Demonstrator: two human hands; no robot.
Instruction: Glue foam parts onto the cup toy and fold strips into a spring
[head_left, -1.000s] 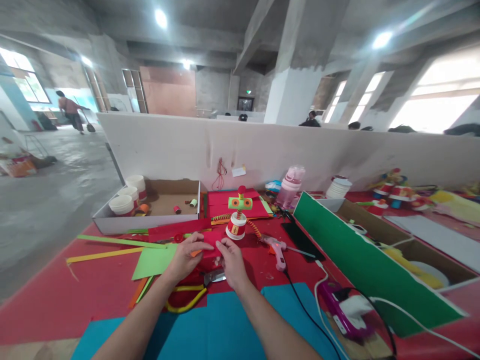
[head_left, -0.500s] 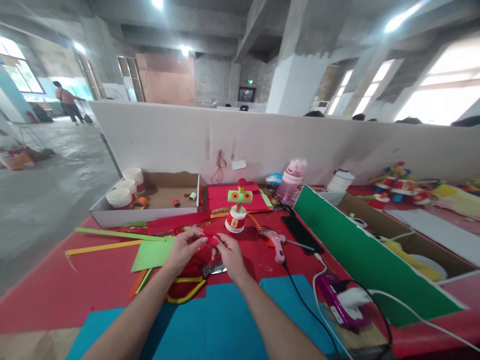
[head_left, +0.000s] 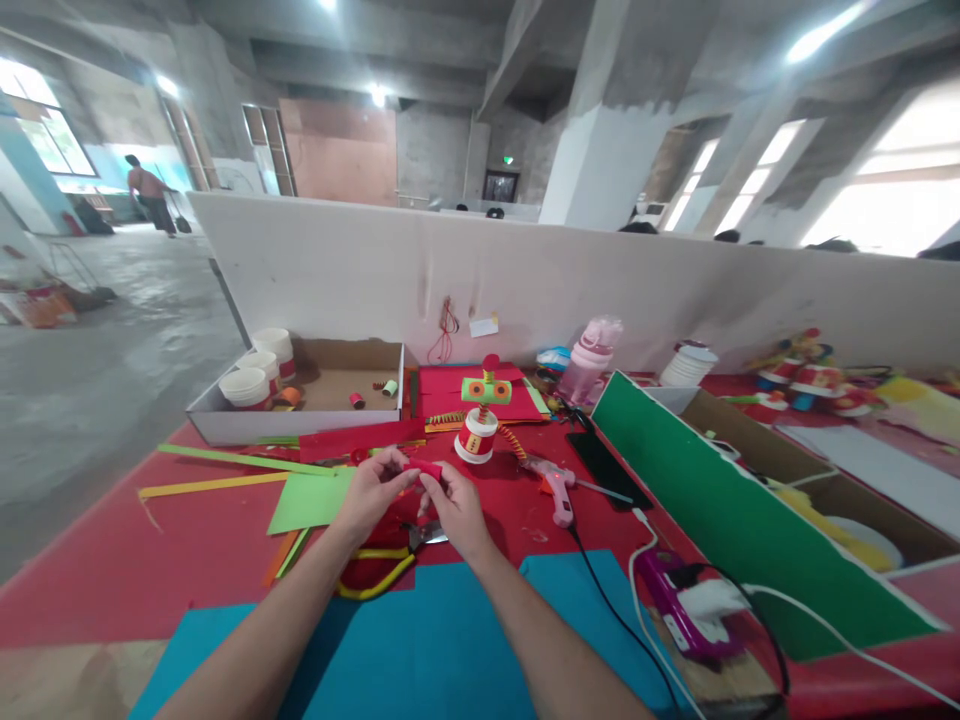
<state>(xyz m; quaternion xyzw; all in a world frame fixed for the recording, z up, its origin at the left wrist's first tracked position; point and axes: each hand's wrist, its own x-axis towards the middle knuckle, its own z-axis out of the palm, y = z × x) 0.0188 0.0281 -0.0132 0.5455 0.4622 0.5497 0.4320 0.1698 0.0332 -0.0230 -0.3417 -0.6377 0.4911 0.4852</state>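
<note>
Between my two hands is a small piece of red paper (head_left: pixel 424 468), its far edge showing above the fingertips. My left hand (head_left: pixel 376 490) pinches its left end, and my right hand (head_left: pixel 456 505) pinches the right end. Just beyond them stands a paper-cup figure (head_left: pixel 476 437) with a green tube head, orange eyes and a red top. Yellow-handled scissors (head_left: pixel 379 575) lie under and in front of my hands. A pink glue gun (head_left: pixel 557 487) rests to the right. Left of my hands lies a light green paper sheet (head_left: pixel 311 500).
A cardboard tray (head_left: pixel 337 365) with paper cups (head_left: pixel 246 388) stands at the back left. Right are a black phone (head_left: pixel 600 462), a green-sided box (head_left: pixel 720 520) and a purple power strip (head_left: pixel 686 605) with cables. Blue sheets (head_left: pixel 420 650) cover the front. A pink bottle (head_left: pixel 592 355) stands behind.
The red paper has turned between my fingers and now shows as a narrower strip. The view has shifted slightly. In the background, the walking person is still near the far left.
</note>
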